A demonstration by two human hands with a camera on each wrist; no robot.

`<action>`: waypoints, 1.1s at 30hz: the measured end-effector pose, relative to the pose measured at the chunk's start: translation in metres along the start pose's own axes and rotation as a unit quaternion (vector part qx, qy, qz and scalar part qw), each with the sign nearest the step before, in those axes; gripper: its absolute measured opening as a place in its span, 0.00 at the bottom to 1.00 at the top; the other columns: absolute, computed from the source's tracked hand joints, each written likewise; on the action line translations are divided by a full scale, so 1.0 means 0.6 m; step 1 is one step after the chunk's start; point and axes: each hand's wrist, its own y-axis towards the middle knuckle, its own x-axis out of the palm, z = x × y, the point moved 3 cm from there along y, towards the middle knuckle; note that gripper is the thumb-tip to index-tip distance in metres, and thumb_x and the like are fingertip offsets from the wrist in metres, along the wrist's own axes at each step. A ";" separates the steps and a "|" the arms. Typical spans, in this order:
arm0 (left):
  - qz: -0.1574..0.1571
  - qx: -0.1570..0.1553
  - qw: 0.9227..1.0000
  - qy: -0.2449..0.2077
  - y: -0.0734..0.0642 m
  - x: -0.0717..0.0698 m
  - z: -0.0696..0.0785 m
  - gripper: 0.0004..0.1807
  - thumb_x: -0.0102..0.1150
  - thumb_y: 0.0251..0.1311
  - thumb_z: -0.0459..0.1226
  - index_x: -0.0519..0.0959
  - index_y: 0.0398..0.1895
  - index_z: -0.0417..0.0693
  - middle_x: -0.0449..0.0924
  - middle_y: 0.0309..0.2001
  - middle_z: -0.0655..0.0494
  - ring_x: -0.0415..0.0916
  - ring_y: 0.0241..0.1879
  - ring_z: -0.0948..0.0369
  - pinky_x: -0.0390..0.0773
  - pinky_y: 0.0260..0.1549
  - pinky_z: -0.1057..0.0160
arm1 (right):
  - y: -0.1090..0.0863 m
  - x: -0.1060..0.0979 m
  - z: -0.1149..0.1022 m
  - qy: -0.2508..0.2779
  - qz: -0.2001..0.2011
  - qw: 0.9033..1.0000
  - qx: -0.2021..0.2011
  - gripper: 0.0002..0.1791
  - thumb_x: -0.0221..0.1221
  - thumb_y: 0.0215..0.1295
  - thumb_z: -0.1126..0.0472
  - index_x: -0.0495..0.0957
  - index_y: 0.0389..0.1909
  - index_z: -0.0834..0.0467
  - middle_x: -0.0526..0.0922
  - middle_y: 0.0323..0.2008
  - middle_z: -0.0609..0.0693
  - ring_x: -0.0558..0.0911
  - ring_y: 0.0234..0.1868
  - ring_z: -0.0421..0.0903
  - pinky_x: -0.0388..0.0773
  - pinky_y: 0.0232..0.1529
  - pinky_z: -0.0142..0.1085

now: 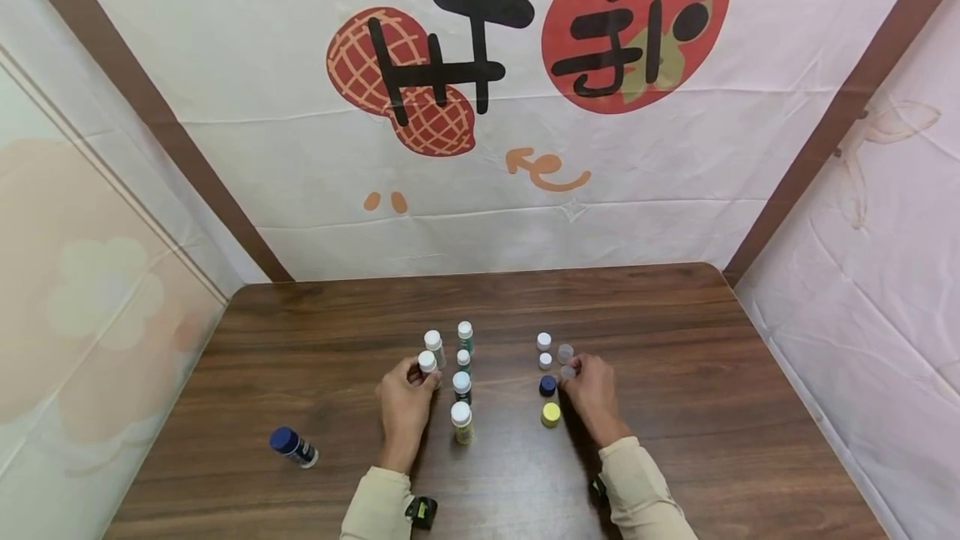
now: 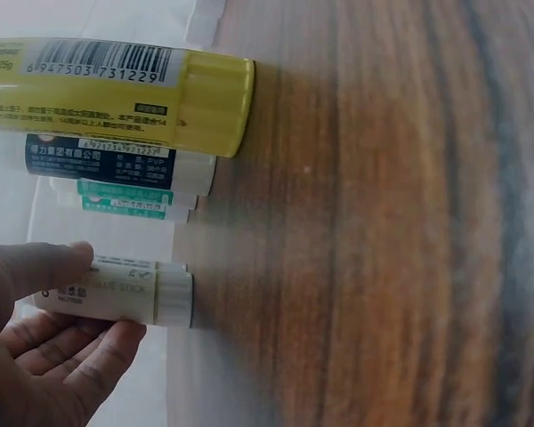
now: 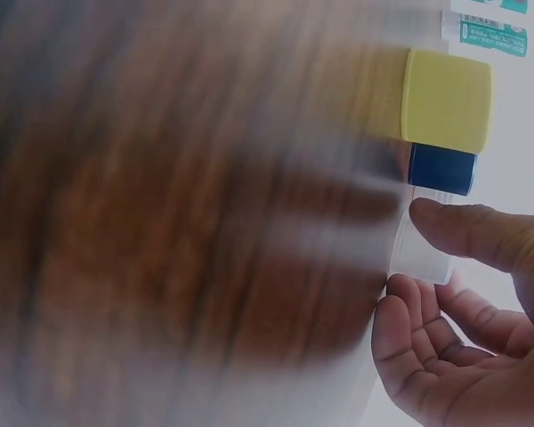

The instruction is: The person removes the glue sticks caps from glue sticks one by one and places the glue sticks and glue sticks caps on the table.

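My left hand (image 1: 405, 407) grips a white glue stick (image 2: 125, 292) between thumb and fingers; it stands upright, its base at the tabletop. Right beside it are several other upright glue sticks, among them a yellow one (image 2: 187, 102) nearest me and a dark navy-labelled one (image 2: 169, 165). My right hand (image 1: 592, 394) pinches a translucent cap (image 3: 423, 249) on the table, thumb on one side and fingertips on the other. Next to that cap are a navy cap (image 1: 548, 386), a yellow cap (image 1: 551, 414), two white caps (image 1: 544, 342) and another translucent cap (image 1: 566, 352).
A glue stick with a dark blue cap (image 1: 294, 447) stands apart at the left of the wooden table (image 1: 652, 307). Behind the table's far edge hangs a printed white cloth (image 1: 300, 182), with more cloth at both sides.
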 end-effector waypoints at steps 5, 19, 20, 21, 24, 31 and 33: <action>0.007 0.005 1.000 0.013 0.000 -0.001 -0.002 0.14 0.70 0.47 0.26 0.83 0.39 0.32 0.84 0.36 0.38 0.84 0.36 0.51 0.82 0.33 0.61 | 0.001 -0.002 -0.002 -0.004 -0.003 1.000 -0.002 0.09 0.68 0.36 0.70 0.82 0.24 0.61 0.79 0.19 0.49 0.78 0.25 0.49 0.76 0.31 0.43; 0.001 0.009 1.000 0.023 -0.001 -0.005 -0.004 0.14 0.71 0.47 0.28 0.83 0.39 0.33 0.84 0.36 0.39 0.84 0.36 0.52 0.83 0.33 0.61 | -0.004 -0.001 -0.004 -0.007 0.002 1.000 -0.008 0.09 0.68 0.35 0.70 0.82 0.23 0.61 0.81 0.21 0.50 0.79 0.27 0.52 0.77 0.33 0.45; 0.000 0.010 1.000 0.028 -0.001 -0.005 -0.004 0.14 0.72 0.47 0.28 0.83 0.39 0.34 0.84 0.36 0.40 0.84 0.36 0.52 0.83 0.33 0.61 | -0.004 0.000 -0.003 -0.007 0.001 1.000 -0.006 0.08 0.68 0.35 0.70 0.82 0.22 0.60 0.81 0.21 0.50 0.79 0.27 0.52 0.77 0.33 0.45; -0.002 0.010 1.000 0.029 -0.002 -0.006 -0.004 0.15 0.72 0.47 0.28 0.83 0.40 0.33 0.84 0.36 0.39 0.84 0.36 0.52 0.83 0.33 0.60 | -0.004 0.000 -0.003 -0.007 -0.001 1.000 -0.003 0.08 0.68 0.35 0.70 0.82 0.22 0.60 0.81 0.21 0.50 0.79 0.27 0.51 0.77 0.33 0.45; -0.008 0.009 0.999 0.034 -0.005 -0.010 -0.003 0.18 0.72 0.47 0.29 0.82 0.43 0.33 0.84 0.38 0.39 0.84 0.37 0.51 0.83 0.35 0.58 | -0.003 0.002 -0.003 -0.007 -0.012 1.000 0.010 0.08 0.68 0.36 0.69 0.82 0.22 0.59 0.80 0.21 0.49 0.79 0.27 0.50 0.77 0.33 0.44; 0.019 0.029 0.995 0.092 -0.029 -0.050 0.018 0.23 0.70 0.49 0.32 0.80 0.51 0.34 0.82 0.45 0.37 0.82 0.42 0.46 0.81 0.41 0.52 | -0.001 0.002 -0.004 -0.006 -0.018 1.000 0.016 0.08 0.69 0.37 0.69 0.82 0.23 0.60 0.80 0.21 0.49 0.79 0.28 0.51 0.77 0.34 0.45; 0.053 0.055 0.991 0.107 -0.040 -0.068 0.030 0.21 0.70 0.48 0.32 0.82 0.48 0.37 0.83 0.44 0.39 0.83 0.38 0.47 0.82 0.37 0.52 | 0.000 0.000 -0.002 -0.009 -0.018 1.000 0.017 0.08 0.68 0.37 0.69 0.82 0.22 0.60 0.80 0.21 0.50 0.79 0.28 0.51 0.77 0.34 0.45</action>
